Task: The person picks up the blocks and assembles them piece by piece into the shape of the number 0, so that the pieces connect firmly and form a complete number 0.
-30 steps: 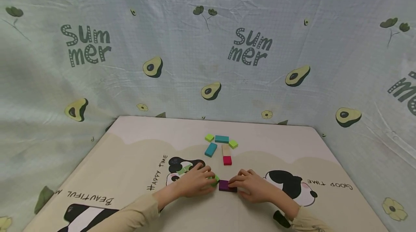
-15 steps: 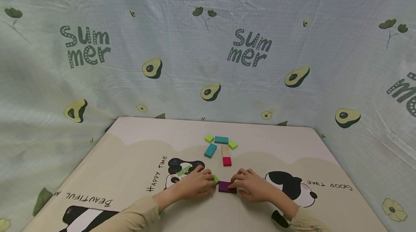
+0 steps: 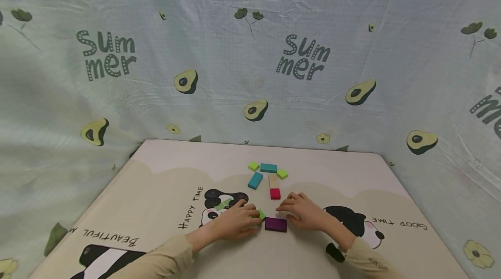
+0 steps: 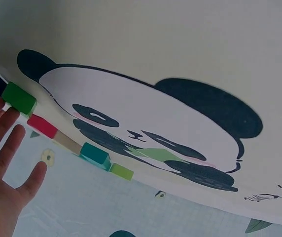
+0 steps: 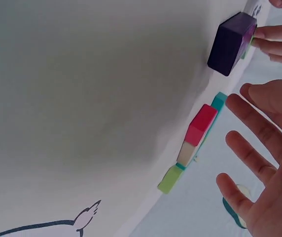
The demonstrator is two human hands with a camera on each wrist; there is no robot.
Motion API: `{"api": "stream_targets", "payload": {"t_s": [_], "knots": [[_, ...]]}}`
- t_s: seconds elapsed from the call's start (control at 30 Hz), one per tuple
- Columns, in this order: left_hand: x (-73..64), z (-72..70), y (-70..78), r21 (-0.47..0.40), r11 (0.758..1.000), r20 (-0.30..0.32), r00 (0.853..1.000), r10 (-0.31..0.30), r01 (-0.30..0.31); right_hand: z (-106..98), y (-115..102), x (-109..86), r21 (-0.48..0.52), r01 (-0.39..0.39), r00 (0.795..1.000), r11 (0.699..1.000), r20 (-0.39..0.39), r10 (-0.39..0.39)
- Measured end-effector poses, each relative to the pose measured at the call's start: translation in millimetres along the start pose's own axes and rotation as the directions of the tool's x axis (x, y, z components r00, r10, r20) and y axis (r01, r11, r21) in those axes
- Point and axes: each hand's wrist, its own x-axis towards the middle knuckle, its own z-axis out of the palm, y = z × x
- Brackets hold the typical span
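A dark purple rectangular block (image 3: 275, 224) lies flat near the middle of the table. Against its left end sits a green block (image 4: 19, 98), partly covered by my left hand (image 3: 236, 221) in the head view. Fairly straight left fingers rest their tips at the green block's side; in the right wrist view the left thumb stands apart from the blocks. My right hand (image 3: 303, 212) hovers just right of the purple block with nothing in it. Its fingers (image 5: 259, 128) are spread and loosely bent, clear of that block.
Beyond the hands lies a cluster of blocks: a red one (image 3: 275, 194), a natural wood one (image 3: 273, 181), two teal ones (image 3: 255, 181) and two lime green ones (image 3: 282, 174). The table (image 3: 188, 153) has printed pandas and lettering. A printed cloth (image 3: 219, 53) hangs behind it.
My right hand has let go of the purple block and drawn slightly up and away from it, uncovering its right end. The left hand stays at the green block.
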Motion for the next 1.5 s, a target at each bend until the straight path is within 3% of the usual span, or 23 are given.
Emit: {"api": "stream_targets", "payload": {"t_s": [0.43,0.73,1.1,1.5], "knots": [[0.3,-1.2,0.2,-0.015,1.000,0.009,1.000,-0.004,0.005,11.3,18.8,18.5,-0.059,-0.065,0.997,0.996,-0.054,0.062],[2.2,-3.8,-0.6,-0.013,1.000,0.041,0.999,-0.012,0.013,13.4,28.2,26.7,-0.133,-0.014,0.999,0.991,-0.053,0.007],[3.0,-3.7,-1.0,-0.010,1.000,0.057,0.998,-0.007,0.007,14.6,30.6,34.8,-0.153,-0.031,0.999,0.988,0.022,0.035],[3.1,-4.8,-0.6,-0.028,0.999,0.073,0.997,-0.016,0.019,20.3,32.9,41.4,-0.268,0.005,1.000,0.963,-0.017,-0.010]]}}
